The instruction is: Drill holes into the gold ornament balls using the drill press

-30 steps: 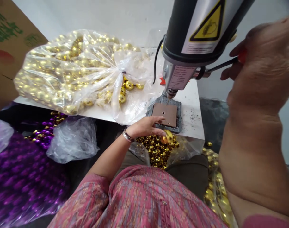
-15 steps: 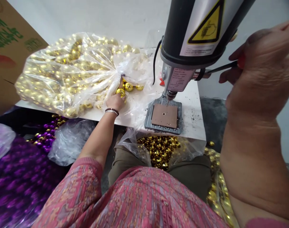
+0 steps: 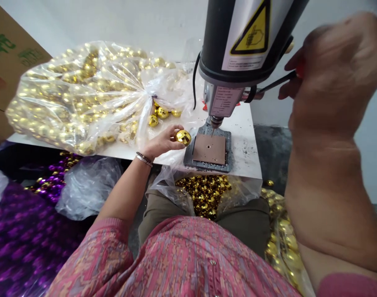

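Observation:
Pinched in the fingers of my left hand (image 3: 164, 142) is a shiny gold faceted ball (image 3: 183, 137), just left of the drill press base (image 3: 188, 159). On that base lies a brown square plate (image 3: 209, 149) with a small hole, below the drill bit (image 3: 212, 131). My right hand (image 3: 337, 74) is closed around the red-ended feed lever (image 3: 278, 81) of the drill press (image 3: 234, 45). A large clear bag (image 3: 74, 90) of gold balls lies on the table, with a few loose gold balls (image 3: 162, 112) at its mouth.
Dark shavings lie on the white table (image 3: 246, 156). An open plastic bag of gold balls (image 3: 205, 192) sits between my legs. Purple balls (image 3: 24, 247) fill a bag at lower left, and a bagged gold heap (image 3: 278, 231) stands at right. A cardboard box (image 3: 12, 53) stands at far left.
My left hand has come away from the bag's mouth toward the drill press base, bringing a gold ball with it. My right hand stays on the lever. The view has shifted slightly.

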